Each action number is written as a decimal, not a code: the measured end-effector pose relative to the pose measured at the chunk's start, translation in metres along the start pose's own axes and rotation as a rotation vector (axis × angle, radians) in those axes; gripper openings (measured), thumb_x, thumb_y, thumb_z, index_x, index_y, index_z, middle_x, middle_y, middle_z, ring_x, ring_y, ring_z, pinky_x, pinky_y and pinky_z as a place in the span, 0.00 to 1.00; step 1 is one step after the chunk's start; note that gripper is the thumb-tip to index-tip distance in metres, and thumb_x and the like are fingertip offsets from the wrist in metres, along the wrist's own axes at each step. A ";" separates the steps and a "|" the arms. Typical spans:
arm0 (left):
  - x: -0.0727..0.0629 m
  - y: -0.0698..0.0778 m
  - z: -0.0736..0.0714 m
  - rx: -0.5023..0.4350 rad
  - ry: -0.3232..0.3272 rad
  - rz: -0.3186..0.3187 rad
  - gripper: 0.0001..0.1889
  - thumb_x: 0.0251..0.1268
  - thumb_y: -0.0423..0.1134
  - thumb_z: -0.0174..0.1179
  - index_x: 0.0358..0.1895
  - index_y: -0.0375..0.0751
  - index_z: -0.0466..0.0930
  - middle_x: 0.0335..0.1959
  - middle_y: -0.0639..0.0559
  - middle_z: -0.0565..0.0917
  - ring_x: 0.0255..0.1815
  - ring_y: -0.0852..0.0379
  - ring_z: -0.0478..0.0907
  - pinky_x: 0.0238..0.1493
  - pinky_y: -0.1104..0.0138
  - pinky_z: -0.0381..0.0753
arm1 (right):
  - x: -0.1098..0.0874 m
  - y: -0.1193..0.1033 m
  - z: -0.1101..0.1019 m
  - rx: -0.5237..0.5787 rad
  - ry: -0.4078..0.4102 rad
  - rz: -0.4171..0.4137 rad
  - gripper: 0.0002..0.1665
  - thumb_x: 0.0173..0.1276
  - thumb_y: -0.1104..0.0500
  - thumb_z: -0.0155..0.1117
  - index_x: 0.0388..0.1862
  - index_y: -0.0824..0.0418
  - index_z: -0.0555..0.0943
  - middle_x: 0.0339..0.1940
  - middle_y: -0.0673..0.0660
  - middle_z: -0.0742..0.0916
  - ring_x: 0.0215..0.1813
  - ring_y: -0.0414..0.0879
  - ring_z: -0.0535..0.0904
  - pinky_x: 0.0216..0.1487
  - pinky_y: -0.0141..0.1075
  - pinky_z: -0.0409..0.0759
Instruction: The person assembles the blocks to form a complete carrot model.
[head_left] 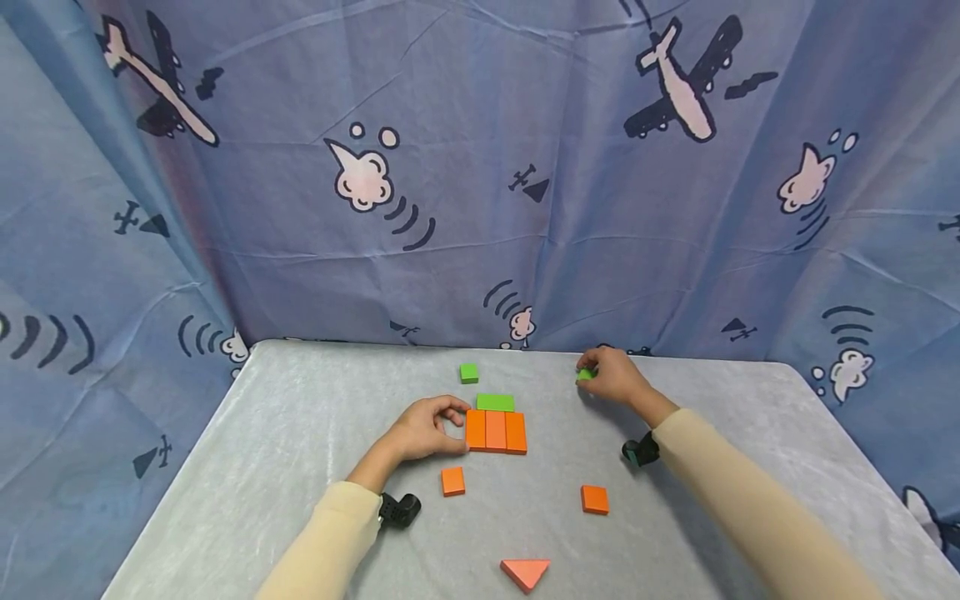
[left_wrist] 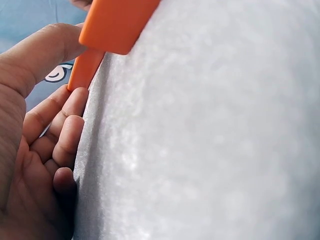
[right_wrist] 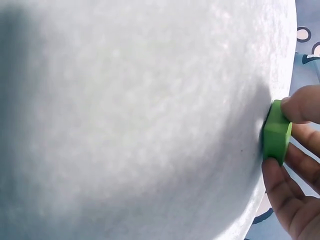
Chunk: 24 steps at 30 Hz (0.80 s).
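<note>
Three orange rectangular blocks (head_left: 496, 432) lie side by side in a row, with a green rectangular block (head_left: 496, 402) along their far side. My left hand (head_left: 426, 429) is at the row's left end, thumb at the near corner and fingers at the far corner, pinching the leftmost orange block (left_wrist: 86, 67). Toward the back right of the table, my right hand (head_left: 617, 377) pinches a small green block (right_wrist: 277, 132) between thumb and fingertips, close over the cloth. Part of that block is covered by the fingers in the head view.
Another small green block (head_left: 468, 373) lies behind the row. Two orange square blocks (head_left: 453, 481) (head_left: 595, 500) lie nearer, left and right. A salmon triangular block (head_left: 526, 573) is at the front. A patterned curtain (head_left: 450, 208) hangs behind the pale cloth-covered table (head_left: 300, 433).
</note>
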<state>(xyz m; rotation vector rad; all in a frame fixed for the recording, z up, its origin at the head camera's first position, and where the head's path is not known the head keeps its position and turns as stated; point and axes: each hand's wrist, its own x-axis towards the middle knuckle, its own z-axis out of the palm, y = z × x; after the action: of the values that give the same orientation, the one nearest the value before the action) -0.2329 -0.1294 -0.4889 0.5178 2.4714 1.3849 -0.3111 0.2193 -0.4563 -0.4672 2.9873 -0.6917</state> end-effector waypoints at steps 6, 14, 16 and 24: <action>0.000 0.001 0.000 0.004 0.000 -0.003 0.28 0.44 0.38 0.75 0.53 0.47 0.79 0.40 0.52 0.81 0.22 0.60 0.71 0.28 0.69 0.73 | 0.000 -0.006 0.001 0.047 0.001 -0.036 0.17 0.57 0.60 0.71 0.44 0.66 0.84 0.42 0.62 0.86 0.44 0.55 0.83 0.44 0.46 0.82; 0.001 0.000 0.000 0.013 -0.005 -0.003 0.27 0.44 0.38 0.74 0.53 0.47 0.80 0.40 0.52 0.81 0.22 0.61 0.71 0.28 0.69 0.73 | 0.003 -0.026 0.008 0.106 -0.011 -0.077 0.17 0.56 0.61 0.72 0.45 0.66 0.85 0.42 0.60 0.87 0.43 0.52 0.83 0.47 0.46 0.82; 0.001 0.000 0.000 0.013 -0.008 -0.005 0.27 0.45 0.39 0.74 0.53 0.48 0.80 0.40 0.53 0.81 0.22 0.61 0.71 0.28 0.69 0.73 | 0.005 -0.032 0.010 0.112 -0.019 -0.084 0.17 0.56 0.61 0.72 0.45 0.66 0.85 0.42 0.60 0.87 0.42 0.51 0.82 0.46 0.45 0.82; 0.001 0.001 0.000 0.011 -0.014 -0.007 0.27 0.45 0.39 0.74 0.54 0.48 0.80 0.40 0.52 0.81 0.22 0.60 0.71 0.28 0.69 0.72 | 0.009 -0.054 0.020 0.123 -0.047 -0.134 0.18 0.55 0.61 0.73 0.46 0.64 0.85 0.44 0.57 0.88 0.43 0.48 0.82 0.47 0.43 0.82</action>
<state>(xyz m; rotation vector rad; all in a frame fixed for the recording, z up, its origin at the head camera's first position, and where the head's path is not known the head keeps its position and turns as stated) -0.2335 -0.1293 -0.4882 0.5195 2.4685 1.3611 -0.3023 0.1616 -0.4507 -0.6704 2.8689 -0.8562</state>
